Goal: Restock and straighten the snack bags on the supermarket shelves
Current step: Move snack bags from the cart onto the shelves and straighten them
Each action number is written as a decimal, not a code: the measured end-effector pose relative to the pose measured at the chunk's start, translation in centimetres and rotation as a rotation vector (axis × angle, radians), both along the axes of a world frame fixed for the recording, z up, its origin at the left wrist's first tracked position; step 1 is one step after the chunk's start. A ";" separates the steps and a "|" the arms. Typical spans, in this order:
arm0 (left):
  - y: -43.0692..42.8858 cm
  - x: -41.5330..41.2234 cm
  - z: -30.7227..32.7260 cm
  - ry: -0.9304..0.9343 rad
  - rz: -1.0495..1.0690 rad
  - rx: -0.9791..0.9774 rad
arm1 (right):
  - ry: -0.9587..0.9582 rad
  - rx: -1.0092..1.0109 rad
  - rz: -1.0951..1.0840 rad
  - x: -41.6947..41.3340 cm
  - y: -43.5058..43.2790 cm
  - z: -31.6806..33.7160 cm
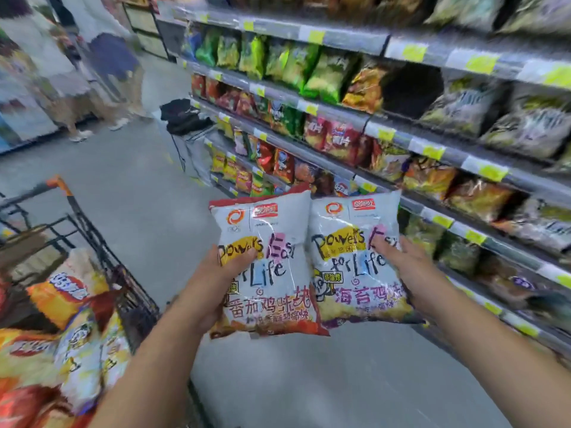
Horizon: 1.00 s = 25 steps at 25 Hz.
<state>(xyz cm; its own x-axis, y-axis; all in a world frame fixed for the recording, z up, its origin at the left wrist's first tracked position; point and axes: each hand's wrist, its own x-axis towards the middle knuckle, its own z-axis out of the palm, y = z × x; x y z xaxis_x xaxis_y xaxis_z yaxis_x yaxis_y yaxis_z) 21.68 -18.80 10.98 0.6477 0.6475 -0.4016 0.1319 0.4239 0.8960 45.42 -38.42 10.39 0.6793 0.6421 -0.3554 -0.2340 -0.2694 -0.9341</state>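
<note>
The left hand (228, 274) grips a white plastic snack bag with a red bottom (272, 239). The right hand (401, 264) grips a white plastic snack bag with a purple bottom (349, 242). The bags touch side by side in the air, near the grey metal shelves (338, 116).

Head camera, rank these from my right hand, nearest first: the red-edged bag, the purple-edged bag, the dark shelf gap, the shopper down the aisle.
1. Purple-edged bag: gripped by the right hand.
2. Red-edged bag: beside it, in the left hand.
3. Dark shelf gap: above, to the right.
4. Shopper: far down the aisle, upper left.
</note>
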 end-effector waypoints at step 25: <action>10.3 31.8 15.1 -0.211 -0.464 0.355 | -0.211 0.273 -0.539 22.4 1.1 13.5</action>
<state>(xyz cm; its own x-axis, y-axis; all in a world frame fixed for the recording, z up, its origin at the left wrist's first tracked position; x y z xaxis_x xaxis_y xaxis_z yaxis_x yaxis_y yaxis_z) 53.51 -8.51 26.10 0.9358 0.3497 -0.0456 0.0352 0.0360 0.9987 67.81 -37.34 23.87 0.9695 0.2396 -0.0511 -0.0743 0.0886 -0.9933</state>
